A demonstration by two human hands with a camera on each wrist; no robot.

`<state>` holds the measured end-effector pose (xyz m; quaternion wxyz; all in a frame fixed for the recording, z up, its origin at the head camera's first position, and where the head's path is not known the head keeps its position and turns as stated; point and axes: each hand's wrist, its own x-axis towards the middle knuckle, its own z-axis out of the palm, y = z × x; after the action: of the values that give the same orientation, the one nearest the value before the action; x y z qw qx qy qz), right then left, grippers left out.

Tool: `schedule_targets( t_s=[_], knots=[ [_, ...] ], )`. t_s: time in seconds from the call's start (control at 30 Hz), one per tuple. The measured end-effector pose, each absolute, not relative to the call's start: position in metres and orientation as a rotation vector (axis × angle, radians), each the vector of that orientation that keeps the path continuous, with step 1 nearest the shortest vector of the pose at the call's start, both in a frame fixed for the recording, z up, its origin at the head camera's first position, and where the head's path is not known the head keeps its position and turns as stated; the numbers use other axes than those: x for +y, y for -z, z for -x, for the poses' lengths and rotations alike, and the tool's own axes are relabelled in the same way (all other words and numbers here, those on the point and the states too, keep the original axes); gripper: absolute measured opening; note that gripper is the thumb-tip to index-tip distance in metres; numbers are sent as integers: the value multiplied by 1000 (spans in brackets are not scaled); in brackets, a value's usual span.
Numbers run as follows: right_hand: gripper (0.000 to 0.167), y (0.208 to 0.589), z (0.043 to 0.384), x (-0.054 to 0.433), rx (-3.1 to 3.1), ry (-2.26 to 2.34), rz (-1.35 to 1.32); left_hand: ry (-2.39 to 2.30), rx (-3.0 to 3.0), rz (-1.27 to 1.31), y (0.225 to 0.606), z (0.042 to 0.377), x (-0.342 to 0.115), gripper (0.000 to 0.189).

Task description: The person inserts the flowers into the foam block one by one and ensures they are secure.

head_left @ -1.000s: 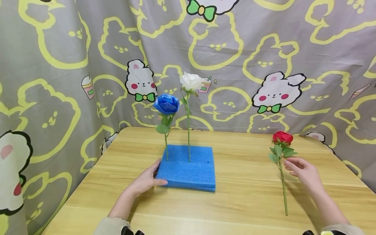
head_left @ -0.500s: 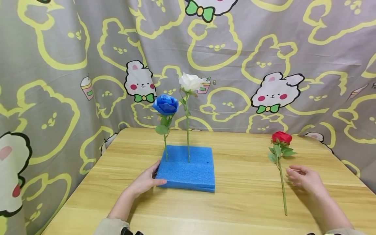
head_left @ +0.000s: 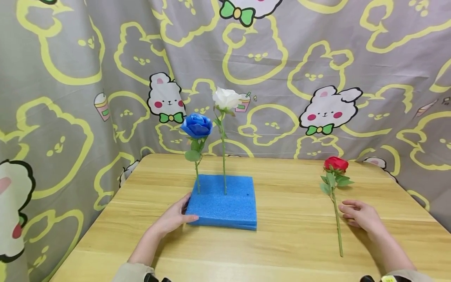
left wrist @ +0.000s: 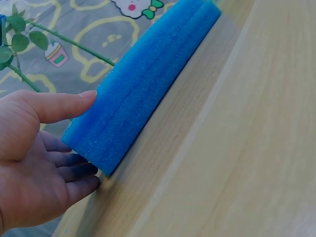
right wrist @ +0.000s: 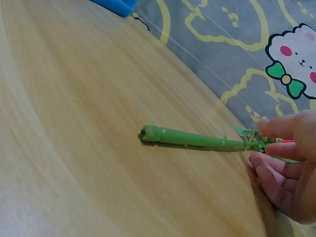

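Grips the foam (head_left: 222,210) round its near left corner with the left hand (head_left: 172,219), with thumb on the near face and fingers at the left side. At the right, has the right hand (head_left: 364,218) just to the right of the red rose (head_left: 336,164), beside the stem, with fingers loosely bent and slightly apart; cannot tell from these views whether touching. Further out, lying on the table (head_left: 289,243) well to the right of the foam, with bloom toward the curtain (head_left: 208,51) and stem end toward the near side: the red rose. Upright in the foam, side by side: the blue rose (head_left: 196,126) at left, the taller white rose (head_left: 226,98) at right. Beyond the table, hung all round: the curtain, grey with yellow outlines and white rabbits.
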<state>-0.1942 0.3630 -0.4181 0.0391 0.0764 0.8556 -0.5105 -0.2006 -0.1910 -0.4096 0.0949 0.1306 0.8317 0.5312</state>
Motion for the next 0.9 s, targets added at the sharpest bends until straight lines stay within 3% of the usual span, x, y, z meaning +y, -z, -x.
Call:
schedule_targets(
  t_s=[0.9],
  knots=[
    [59,414,204,349,2822,1286,-264,-1593,2450,-381,408,200,-190,88]
  ],
)
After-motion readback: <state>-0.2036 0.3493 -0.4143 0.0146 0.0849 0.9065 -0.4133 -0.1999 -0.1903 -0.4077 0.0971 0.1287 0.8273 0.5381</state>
